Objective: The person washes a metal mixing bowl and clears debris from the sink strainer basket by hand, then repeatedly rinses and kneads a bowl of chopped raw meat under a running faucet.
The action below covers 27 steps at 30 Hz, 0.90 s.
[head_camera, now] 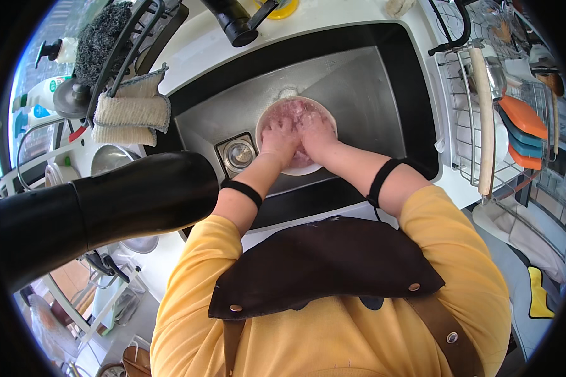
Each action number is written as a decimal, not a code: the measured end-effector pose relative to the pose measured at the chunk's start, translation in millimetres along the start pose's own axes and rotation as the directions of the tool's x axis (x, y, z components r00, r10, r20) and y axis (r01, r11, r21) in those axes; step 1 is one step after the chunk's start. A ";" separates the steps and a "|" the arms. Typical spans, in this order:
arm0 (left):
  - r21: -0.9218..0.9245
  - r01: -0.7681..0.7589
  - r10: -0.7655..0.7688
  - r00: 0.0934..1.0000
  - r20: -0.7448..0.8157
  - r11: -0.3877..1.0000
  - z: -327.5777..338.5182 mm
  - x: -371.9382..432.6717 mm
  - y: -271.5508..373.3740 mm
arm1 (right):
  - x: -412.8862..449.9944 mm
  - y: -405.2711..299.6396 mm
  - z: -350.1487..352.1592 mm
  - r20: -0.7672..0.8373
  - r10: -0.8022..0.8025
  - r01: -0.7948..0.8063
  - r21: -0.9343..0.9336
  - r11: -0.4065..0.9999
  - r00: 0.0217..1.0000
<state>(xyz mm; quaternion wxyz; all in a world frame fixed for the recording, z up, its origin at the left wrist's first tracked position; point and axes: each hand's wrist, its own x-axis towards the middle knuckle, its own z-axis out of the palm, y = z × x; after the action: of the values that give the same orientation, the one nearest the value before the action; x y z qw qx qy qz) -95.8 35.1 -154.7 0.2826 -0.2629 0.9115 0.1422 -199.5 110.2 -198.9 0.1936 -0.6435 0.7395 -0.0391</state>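
A round, pale-rimmed bowl point(332, 123) stands in the steel basin of a black-edged sink point(368, 89). It holds pinkish, cloudy water with pink matter in it that I cannot identify. Both my hands are in the bowl, side by side, their fingers partly under the water. My left hand point(280, 136) is on the left side and my right hand point(316, 132) touches or nearly touches it. The water hides the fingertips and whatever they may hold. The metal drain strainer point(239, 154) lies just left of the bowl.
A black faucet point(236, 28) stands behind the sink. Knitted cloths point(132, 113) hang from a rack at the left, near a metal bowl point(111, 158). A thick black cylindrical object point(137, 193) juts in from the left. At the right stands a wire dish rack point(471, 174) with dishes.
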 end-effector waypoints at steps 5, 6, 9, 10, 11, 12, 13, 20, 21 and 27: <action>-0.334 0.137 -0.138 0.990 0.020 0.933 29.2 14.1 -25.1 | 18.8 0.9 -19.9 0.203 0.059 -0.074 0.063 0.995 0.977; -0.522 0.185 -0.233 0.972 -0.026 0.832 24.2 10.6 -26.6 | 20.3 4.5 -23.4 0.269 0.143 -0.212 0.244 0.946 0.952; -0.808 0.145 -0.302 0.953 -0.042 0.570 10.0 -7.7 -34.5 | 18.8 14.7 -32.3 0.377 0.250 -0.425 0.512 0.746 0.892; -0.841 0.087 -0.245 0.968 -0.056 0.535 17.1 -8.4 -41.2 | 17.6 15.6 -35.3 0.411 0.281 -0.490 0.604 0.628 0.867; -0.841 0.089 -0.245 0.968 -0.053 0.534 21.9 -7.9 -40.9 | 16.5 14.0 -37.0 0.413 0.281 -0.492 0.604 0.627 0.866; -0.849 0.094 -0.298 0.951 -0.078 0.520 26.2 -7.3 -39.6 | 14.1 8.9 -44.9 0.424 0.322 -0.531 0.717 0.452 0.847; -0.857 0.099 -0.357 0.929 -0.102 0.505 27.0 -7.3 -38.6 | 14.3 5.6 -53.8 0.439 0.354 -0.538 0.801 0.261 0.826; -0.842 0.298 -0.200 0.885 0.421 -0.450 33.0 52.6 -44.9 | 38.7 8.2 -15.7 0.588 0.292 -0.589 0.803 -0.096 0.754; -0.852 0.298 -0.214 0.884 0.417 -0.430 14.8 47.5 -35.0 | 39.8 13.0 -11.2 0.593 0.298 -0.591 0.800 -0.105 0.748; -0.967 0.184 -0.021 0.983 0.183 0.174 9.8 21.4 -49.6 | 31.3 24.3 -28.4 0.565 0.023 -0.558 0.806 0.195 0.825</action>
<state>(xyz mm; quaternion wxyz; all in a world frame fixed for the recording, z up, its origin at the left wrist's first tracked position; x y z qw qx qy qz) -78.8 -10.2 -180.6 0.1154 -0.4336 0.5696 0.6887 -234.9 78.6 -187.6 0.7032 -0.2235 0.6074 -0.2943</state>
